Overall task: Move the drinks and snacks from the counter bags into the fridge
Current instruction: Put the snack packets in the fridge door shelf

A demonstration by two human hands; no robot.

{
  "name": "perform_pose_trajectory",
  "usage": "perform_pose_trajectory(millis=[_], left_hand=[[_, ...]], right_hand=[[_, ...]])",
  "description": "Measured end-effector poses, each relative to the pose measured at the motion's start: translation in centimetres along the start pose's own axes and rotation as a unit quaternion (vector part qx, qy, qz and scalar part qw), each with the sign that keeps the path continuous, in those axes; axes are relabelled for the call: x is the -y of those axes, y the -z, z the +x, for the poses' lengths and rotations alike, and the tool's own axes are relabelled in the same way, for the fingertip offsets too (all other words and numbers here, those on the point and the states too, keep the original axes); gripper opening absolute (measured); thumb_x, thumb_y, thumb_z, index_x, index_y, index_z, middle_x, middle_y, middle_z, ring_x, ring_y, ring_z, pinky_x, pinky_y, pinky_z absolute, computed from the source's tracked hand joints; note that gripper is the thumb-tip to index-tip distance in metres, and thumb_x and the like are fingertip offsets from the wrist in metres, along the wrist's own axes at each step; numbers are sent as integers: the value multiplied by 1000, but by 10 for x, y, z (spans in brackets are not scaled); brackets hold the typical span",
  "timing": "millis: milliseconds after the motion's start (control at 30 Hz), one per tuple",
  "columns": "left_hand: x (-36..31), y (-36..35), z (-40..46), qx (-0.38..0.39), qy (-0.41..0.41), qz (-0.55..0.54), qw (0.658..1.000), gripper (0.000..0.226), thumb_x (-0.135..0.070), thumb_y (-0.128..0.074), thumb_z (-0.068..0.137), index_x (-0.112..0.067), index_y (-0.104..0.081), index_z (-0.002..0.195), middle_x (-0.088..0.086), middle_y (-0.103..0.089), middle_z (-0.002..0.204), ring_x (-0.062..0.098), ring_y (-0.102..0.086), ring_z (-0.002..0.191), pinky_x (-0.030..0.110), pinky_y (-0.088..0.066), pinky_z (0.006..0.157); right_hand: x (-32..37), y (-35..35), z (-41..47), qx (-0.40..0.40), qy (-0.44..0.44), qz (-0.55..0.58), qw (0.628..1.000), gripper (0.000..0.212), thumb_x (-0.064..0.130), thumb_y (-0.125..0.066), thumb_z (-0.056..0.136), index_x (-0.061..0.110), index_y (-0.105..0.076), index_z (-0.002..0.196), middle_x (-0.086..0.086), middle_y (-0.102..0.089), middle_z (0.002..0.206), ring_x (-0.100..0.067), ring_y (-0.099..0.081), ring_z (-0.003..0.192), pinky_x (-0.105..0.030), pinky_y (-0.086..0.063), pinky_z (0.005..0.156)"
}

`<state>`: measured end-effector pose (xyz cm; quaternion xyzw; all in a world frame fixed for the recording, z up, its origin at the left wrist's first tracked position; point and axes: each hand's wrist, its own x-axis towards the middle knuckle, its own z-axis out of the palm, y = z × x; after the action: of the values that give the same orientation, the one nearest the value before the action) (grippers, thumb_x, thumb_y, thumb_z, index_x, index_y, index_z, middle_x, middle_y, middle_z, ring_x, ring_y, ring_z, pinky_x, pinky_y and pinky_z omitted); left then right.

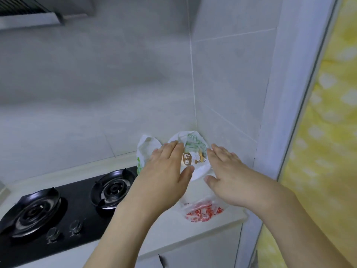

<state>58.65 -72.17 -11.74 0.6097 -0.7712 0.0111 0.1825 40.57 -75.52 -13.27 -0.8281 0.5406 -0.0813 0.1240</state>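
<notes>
the white counter [168, 225] carries a black two-burner gas hob [63, 206] set into its left part. in the corner by the tiled wall stands a white plastic bag [195, 147]. a clear bag with red print [204, 211] lies near the front edge.

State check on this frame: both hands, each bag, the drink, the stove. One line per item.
left hand: open, fingers straight, on the bag's left side
right hand: open, at the bag's right side
white bag with green print: mouth spread open, in the counter corner
drink carton: inside that bag, label showing
red-printed bag: on the counter, under the right wrist
gas stove: burners unlit
</notes>
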Motion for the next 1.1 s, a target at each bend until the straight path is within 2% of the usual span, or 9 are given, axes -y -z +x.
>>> perform_pose_trajectory(millis=[100, 300, 400, 567, 700, 833, 967, 1033, 1100], left_hand=[[19, -5, 28, 1, 14, -4, 1000, 62, -47, -36, 102, -21, -19, 156, -6, -17, 163, 9, -12, 147, 30, -12, 122], [84, -24, 66, 22, 47, -8, 999, 64, -48, -36, 102, -21, -16, 157, -7, -18, 163, 9, -13, 147, 22, -12, 116], [124, -31, 88, 31, 54, -11, 998, 63, -47, -37, 102, -22, -17, 157, -8, -19, 162, 11, -15, 148, 23, -14, 117], [181, -49, 136, 53, 52, -30, 997, 62, -47, -36, 103, -23, -19, 157, -9, -21, 162, 12, -18, 147, 22, -14, 115], [200, -74, 174, 92, 34, -60, 993, 59, -47, -39, 102, -24, -25, 155, -10, -28, 159, 13, -24, 145, 23, -22, 111], [217, -100, 210, 133, 30, -84, 987, 50, -45, -42, 102, -27, -35, 148, -11, -41, 148, 14, -37, 135, 23, -32, 97], [241, -130, 243, 176, 49, -87, 979, 53, -45, -42, 102, -27, -33, 151, -9, -39, 152, 14, -41, 135, 21, -32, 96], [254, -148, 259, 202, 58, -90, 973, 56, -44, -43, 103, -27, -29, 154, -8, -36, 156, 13, -39, 138, 17, -29, 96], [268, -166, 277, 224, 68, -96, 967, 56, -43, -44, 103, -26, -30, 154, -5, -39, 155, 13, -40, 138, 18, -30, 98]], right_hand=[[-10, -4, 43, 10, 11, 7, 1000, 70, 35, -34, 102, 15, 6, 156, -4, 18, 163, -16, 16, 149, -33, 9, 119], [-4, -28, 124, 72, 13, 10, 997, 70, 37, -32, 103, 14, 10, 155, -4, 20, 162, -17, 16, 149, -32, 8, 120], [6, -37, 167, 85, 9, 12, 996, 68, 36, -32, 104, 14, 8, 156, -4, 19, 162, -17, 15, 150, -32, 8, 121], [6, -49, 225, 95, -15, 16, 995, 67, 34, -32, 105, 14, 8, 156, -3, 18, 163, -16, 15, 150, -33, 7, 121], [-13, -56, 264, 118, -53, -2, 992, 68, 35, -31, 105, 12, 8, 155, -5, 15, 163, -18, 12, 150, -34, 3, 122], [-38, -64, 303, 131, -69, -4, 989, 65, 34, -31, 105, 13, 3, 156, -5, 9, 164, -19, 7, 151, -35, 0, 122], [-62, -81, 343, 150, -74, -4, 986, 65, 35, -33, 104, 12, -1, 156, -6, 2, 164, -20, 0, 151, -34, -4, 121], [-72, -93, 365, 154, -73, 9, 985, 63, 34, -34, 104, 10, -7, 156, -7, -7, 164, -22, -7, 150, -33, -9, 119], [-80, -108, 387, 154, -74, 29, 985, 57, 31, -38, 103, 5, -21, 151, -10, -24, 158, -25, -20, 146, -31, -18, 115]])
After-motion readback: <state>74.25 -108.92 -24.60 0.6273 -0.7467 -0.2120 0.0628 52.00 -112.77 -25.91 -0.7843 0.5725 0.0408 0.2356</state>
